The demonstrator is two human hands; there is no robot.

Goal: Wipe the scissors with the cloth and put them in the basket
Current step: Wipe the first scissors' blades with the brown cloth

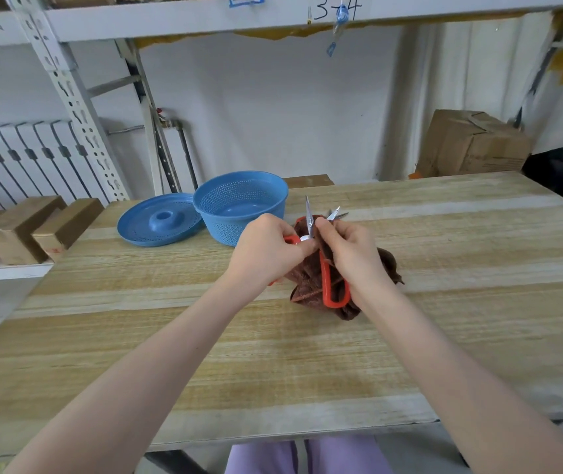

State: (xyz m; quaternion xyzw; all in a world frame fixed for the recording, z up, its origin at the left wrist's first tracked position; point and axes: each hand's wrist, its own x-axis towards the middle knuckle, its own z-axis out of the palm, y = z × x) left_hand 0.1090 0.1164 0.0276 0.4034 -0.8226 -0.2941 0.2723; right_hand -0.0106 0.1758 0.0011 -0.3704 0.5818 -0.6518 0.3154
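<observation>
Scissors (328,278) with orange-red handles and steel blades are held open above the wooden table (273,354), the blades pointing away from me. My left hand (269,249) grips one handle near the pivot. My right hand (350,253) holds a dark brown cloth (310,278) bunched against the blades and the other handle. The cloth hangs down under both hands. A blue perforated basket (239,206) stands just beyond my left hand, nothing visible inside it.
A blue perforated lid (158,222) lies flat to the left of the basket. Cardboard boxes (37,227) sit on a low shelf at the left, and a metal rack upright (68,94) rises behind them. Another cardboard box (471,145) stands behind the table at the right.
</observation>
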